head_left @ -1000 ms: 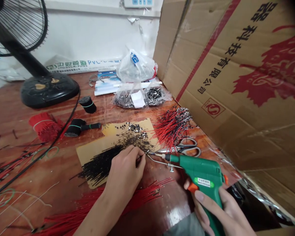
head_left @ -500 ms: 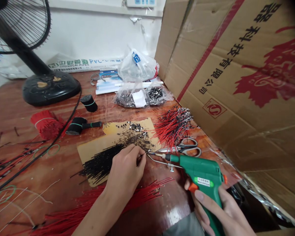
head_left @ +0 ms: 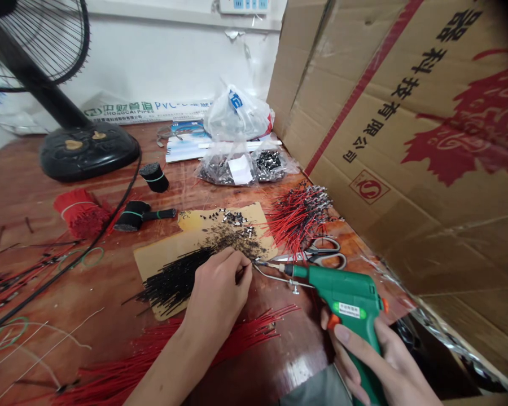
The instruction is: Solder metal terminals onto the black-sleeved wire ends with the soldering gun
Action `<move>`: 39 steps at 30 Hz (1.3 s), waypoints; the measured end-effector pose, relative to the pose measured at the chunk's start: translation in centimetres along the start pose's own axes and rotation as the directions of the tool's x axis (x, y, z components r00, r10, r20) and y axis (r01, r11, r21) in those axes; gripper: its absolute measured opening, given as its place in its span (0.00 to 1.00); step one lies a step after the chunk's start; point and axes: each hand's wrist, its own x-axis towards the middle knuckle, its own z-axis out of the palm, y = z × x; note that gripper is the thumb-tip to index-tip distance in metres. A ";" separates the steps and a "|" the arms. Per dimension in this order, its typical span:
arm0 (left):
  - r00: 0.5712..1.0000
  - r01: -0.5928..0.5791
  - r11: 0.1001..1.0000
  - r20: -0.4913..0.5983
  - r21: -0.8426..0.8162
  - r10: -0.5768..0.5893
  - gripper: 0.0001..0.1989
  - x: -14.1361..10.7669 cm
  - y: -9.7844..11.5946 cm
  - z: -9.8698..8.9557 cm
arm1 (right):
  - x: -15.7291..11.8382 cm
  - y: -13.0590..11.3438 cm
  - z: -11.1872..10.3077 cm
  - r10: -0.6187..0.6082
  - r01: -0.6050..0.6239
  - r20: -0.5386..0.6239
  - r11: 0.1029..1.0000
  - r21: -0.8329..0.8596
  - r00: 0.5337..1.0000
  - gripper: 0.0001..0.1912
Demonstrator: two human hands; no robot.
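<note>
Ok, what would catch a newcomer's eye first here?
Probably the green gun-shaped tool in the right hand, its tip close to the left hand near the centre. Then the big cardboard panel at right with its red leaf print, and the loose red wires in front, partly hidden by the left forearm.

The pistol-shaped plastic soldering gun is green with an orange trigger; the fanned, thin wires are black; the glossy counter is reddish-brown (the tan cardboard box bears a red stripe).

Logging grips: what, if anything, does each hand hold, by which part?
Right hand: soldering gun, by its handle. Left hand: pinching a small piece; part unclear.
</note>
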 end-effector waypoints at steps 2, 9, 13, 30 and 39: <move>1.000 0.001 1.000 0.007 -0.007 -0.001 0.09 -0.1 0.0 0.0 | 0.0 -0.1 0.1 0.014 -0.014 0.009 1.000 0.018 1.000 0.21; 1.000 0.003 1.000 -0.001 -0.029 -0.003 0.09 -0.1 -0.2 0.0 | -0.2 0.2 0.0 0.004 -0.004 0.003 0.998 0.057 1.000 0.18; 1.000 -0.005 0.999 -0.001 -0.036 0.005 0.09 0.0 -0.1 0.0 | -0.3 0.9 -0.4 -0.010 0.010 0.007 0.998 0.069 1.000 0.15; 0.999 0.030 0.999 0.039 -0.037 -0.029 0.08 0.1 0.1 -0.2 | 1.3 -2.5 2.6 -0.194 0.254 -0.194 0.894 0.368 0.962 0.15; 0.999 -0.023 0.995 -0.028 0.094 0.026 0.05 0.3 0.2 -0.8 | 2.6 -2.6 3.7 -0.203 0.266 -0.205 0.899 0.349 0.957 0.14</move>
